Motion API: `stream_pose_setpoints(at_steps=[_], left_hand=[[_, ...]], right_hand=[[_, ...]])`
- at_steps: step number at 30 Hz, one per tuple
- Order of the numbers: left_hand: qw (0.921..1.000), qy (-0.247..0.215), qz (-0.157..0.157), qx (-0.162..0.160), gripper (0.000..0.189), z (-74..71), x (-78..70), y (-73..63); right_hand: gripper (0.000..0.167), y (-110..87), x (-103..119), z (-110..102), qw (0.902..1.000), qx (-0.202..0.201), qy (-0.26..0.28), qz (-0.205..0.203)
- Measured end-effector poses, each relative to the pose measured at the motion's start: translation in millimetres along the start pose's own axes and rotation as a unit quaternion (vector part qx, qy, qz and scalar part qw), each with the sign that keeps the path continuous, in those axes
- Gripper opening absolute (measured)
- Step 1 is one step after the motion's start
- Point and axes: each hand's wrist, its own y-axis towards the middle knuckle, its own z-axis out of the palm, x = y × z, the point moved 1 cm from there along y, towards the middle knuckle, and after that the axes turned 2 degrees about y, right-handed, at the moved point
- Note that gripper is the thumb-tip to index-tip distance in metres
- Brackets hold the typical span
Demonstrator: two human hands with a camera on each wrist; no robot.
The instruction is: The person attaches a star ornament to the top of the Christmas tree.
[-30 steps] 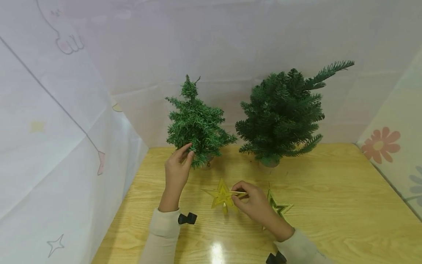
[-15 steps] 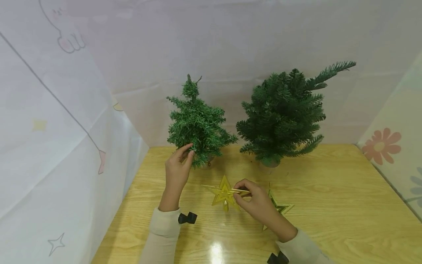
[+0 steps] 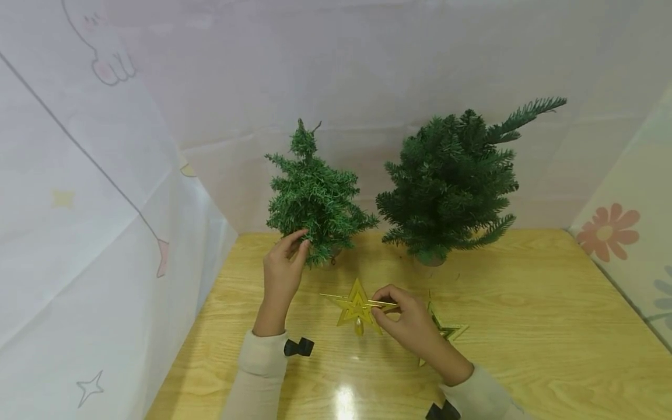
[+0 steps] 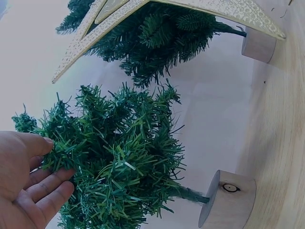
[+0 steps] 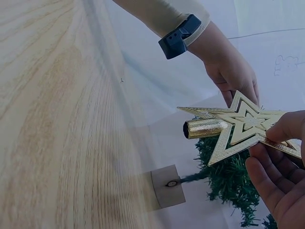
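A gold star tree topper [image 3: 357, 303] with a hollow tube at its base is pinched by one point in my right hand [image 3: 409, 321]; the right wrist view shows thumb and fingers on the star [image 5: 252, 121]. My left hand [image 3: 282, 265] is at the lower left branches of the small green Christmas tree [image 3: 315, 195]. In the left wrist view, the left hand's [image 4: 33, 181] thumb and loosely extended fingers are spread beside the tree foliage [image 4: 119, 157]. That tree stands on a round wooden base [image 4: 228, 200].
A darker, fuller Christmas tree [image 3: 451, 181] stands to the right, one long branch jutting out. A second gold star [image 3: 448, 332] lies on the wooden table [image 3: 541, 315], partly hidden by the right forearm. Printed cloth [image 3: 336, 70] hangs behind and at both sides.
The right hand and its star have shifted slightly right, and the star has tilted more upright. The left hand stays in place by the tree.
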Motion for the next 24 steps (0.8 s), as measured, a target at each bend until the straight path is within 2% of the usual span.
stream_pose_setpoints(at_steps=[6,10,18,24], left_hand=[[0.9999,0.001,-0.011,-0.001,0.029,-0.4,0.7,-0.5],[1.0000,-0.001,-0.005,0.001,0.030,-0.7,0.4,-0.7],[0.9999,-0.002,-0.011,0.003,0.029,-0.8,0.8,-2.3],[0.9999,0.003,-0.011,0.001,0.030,-1.4,-0.7,-1.4]], right_hand=[[0.016,-0.5,22,-2,1.0000,-0.002,-0.002,-0.002],[0.016,-1.4,35,-4,1.0000,-0.007,-0.003,-0.006],[0.019,-2.1,7,-1,0.9998,-0.017,-0.005,0.001],[0.016,-2.0,4,-3,0.9997,-0.016,0.010,-0.017]])
